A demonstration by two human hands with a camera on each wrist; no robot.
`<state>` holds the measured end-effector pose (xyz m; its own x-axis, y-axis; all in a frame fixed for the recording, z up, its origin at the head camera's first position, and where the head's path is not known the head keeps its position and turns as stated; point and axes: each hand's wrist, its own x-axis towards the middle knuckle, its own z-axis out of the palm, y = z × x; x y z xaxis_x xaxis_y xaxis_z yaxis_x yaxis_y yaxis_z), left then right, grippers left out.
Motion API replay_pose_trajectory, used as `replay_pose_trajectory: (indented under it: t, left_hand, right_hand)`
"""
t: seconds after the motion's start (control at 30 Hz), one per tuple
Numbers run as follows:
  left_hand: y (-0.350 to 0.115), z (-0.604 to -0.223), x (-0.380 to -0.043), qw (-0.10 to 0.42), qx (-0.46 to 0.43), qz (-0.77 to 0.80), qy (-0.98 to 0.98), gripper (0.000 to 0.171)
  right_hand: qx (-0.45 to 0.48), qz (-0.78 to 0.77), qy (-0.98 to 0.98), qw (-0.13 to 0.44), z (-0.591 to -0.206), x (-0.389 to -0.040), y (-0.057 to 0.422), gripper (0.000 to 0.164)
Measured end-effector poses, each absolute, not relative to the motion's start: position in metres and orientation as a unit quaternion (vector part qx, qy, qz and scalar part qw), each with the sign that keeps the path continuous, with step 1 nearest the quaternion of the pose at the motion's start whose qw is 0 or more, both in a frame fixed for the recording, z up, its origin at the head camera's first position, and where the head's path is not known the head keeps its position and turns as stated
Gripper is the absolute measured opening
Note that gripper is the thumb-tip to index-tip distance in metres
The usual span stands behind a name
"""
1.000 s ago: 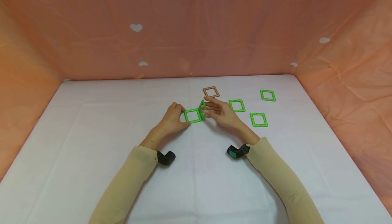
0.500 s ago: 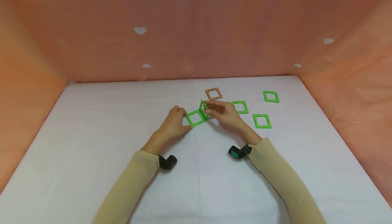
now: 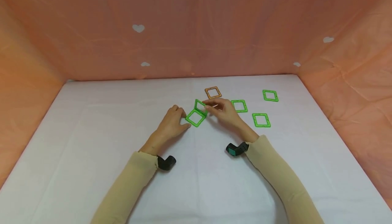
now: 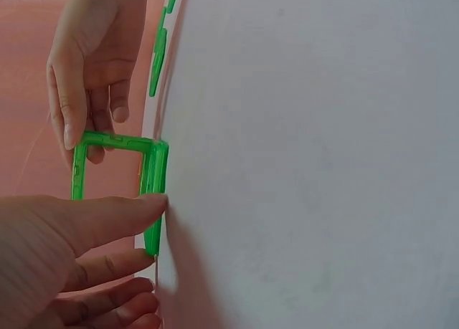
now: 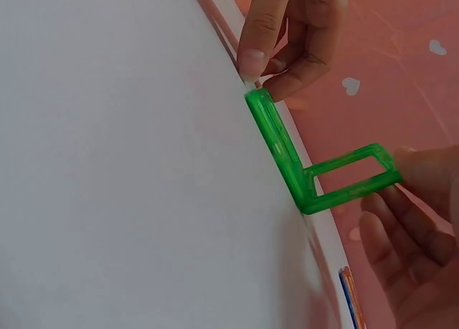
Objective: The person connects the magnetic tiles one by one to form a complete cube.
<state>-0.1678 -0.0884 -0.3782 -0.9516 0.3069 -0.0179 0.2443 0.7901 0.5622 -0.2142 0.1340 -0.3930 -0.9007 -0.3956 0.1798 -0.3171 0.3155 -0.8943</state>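
Note:
Two green square magnetic tiles, open frames, meet along one edge in the middle of the table. One lies flat or nearly so, the flat tile (image 3: pixel 190 122); the other, the raised tile (image 3: pixel 195 104), stands up from its far right edge. My left hand (image 3: pixel 172 123) holds the flat tile by opposite corners between thumb and fingers. With thumb and fingertips my right hand (image 3: pixel 226 112) pinches the raised tile's free edge. In the right wrist view the flat tile (image 5: pixel 275 144) and raised tile (image 5: pixel 351 197) form an angled, L-like shape.
An orange square tile (image 3: pixel 211 88) lies behind my right hand. To the right lie three loose green tiles: a near one (image 3: pixel 262 126), a middle one (image 3: pixel 239 100) and a far one (image 3: pixel 270 91). Orange cloth walls (image 3: pixel 171 47) bound the white table (image 3: pixel 122 94) behind and at both sides.
The joined green tiles have turned between my hands, so the raised tile now faces more toward the camera. My right fingers have shifted to its right edge. The loose tiles stay put.

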Motion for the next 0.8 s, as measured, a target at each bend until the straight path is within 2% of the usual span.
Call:
replay_pose_trajectory:
  t: [0.2,0.53,0.8]
  left_hand:
    - [-0.088,-0.379,-0.166,0.038,0.142,0.288,0.946,0.026]
    - [-0.084,-0.378,-0.167,0.037,0.145,0.282,0.948,0.021]
    - [-0.081,-0.379,-0.166,0.035,0.149,0.288,0.945,0.019]
  right_hand:
    - [-0.227,-0.543,0.809,0.011,-0.396,-0.218,0.132,0.024]
    - [-0.238,-0.547,0.803,-0.012,-0.398,-0.223,0.134,0.021]
    - [-0.205,-0.569,0.797,0.004,-0.398,-0.226,0.13,0.023]
